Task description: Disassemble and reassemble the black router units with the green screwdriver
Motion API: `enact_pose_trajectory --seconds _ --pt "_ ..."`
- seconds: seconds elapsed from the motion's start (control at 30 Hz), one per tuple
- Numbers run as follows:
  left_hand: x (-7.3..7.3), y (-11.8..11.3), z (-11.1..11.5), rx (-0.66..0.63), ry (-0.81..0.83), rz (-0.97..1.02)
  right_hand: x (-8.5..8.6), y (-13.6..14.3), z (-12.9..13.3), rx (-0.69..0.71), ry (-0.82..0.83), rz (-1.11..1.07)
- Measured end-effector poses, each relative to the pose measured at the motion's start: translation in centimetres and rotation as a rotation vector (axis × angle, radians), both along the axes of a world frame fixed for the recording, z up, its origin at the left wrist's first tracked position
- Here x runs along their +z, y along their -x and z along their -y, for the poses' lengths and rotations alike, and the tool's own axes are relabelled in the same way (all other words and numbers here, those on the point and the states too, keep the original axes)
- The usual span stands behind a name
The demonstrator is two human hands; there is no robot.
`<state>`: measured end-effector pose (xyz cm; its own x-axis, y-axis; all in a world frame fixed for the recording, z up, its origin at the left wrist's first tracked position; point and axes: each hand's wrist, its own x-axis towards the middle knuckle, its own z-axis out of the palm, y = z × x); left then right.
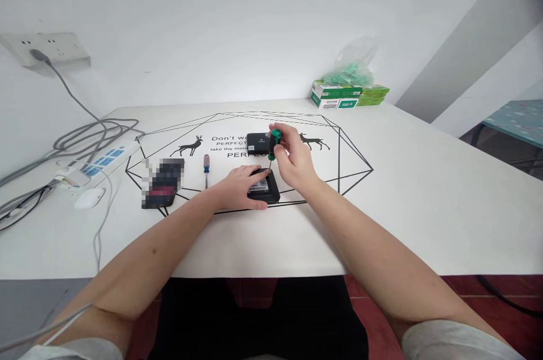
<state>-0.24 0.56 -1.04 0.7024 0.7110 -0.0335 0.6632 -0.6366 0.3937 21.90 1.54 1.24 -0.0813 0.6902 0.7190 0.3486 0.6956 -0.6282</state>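
My right hand is closed around the green and black handle of a screwdriver. Its thin shaft points down, and the tip meets the upper right corner of a black box-shaped device that bears a white label. Flat on that device lies my left hand, fingers spread and partly covering the label. Just beyond is a second black piece, square with a small white label, partly hidden behind the screwdriver. To the left, another screwdriver with a clear, red and blue handle rests on the mat.
A pixelated dark object lies left of my left hand. Farther left are a power strip, a white earbud case and tangled cables. Green and white boxes with a plastic bag stand at the back right.
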Motion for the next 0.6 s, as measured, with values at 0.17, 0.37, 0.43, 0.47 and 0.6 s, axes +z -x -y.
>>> enact_pose_trajectory --seconds 0.17,0.37,0.43,0.47,0.6 --pt "-0.07 -0.03 -0.04 -0.006 0.003 -0.003 0.28 0.01 -0.18 -0.087 -0.08 0.078" --pt "0.47 -0.16 0.26 0.011 0.036 -0.029 0.01 0.1 -0.36 -0.157 -0.084 0.065" --pt "0.59 -0.2 0.32 0.004 0.033 -0.031 -0.12 0.16 -0.27 -0.114 -0.089 0.03" --pt "0.6 -0.2 0.32 0.002 0.029 -0.031 -0.15 0.19 -0.23 -0.087 -0.087 0.021" --pt "0.46 -0.14 0.21 -0.013 0.019 -0.009 0.01 0.26 -0.19 -0.071 -0.112 0.05"
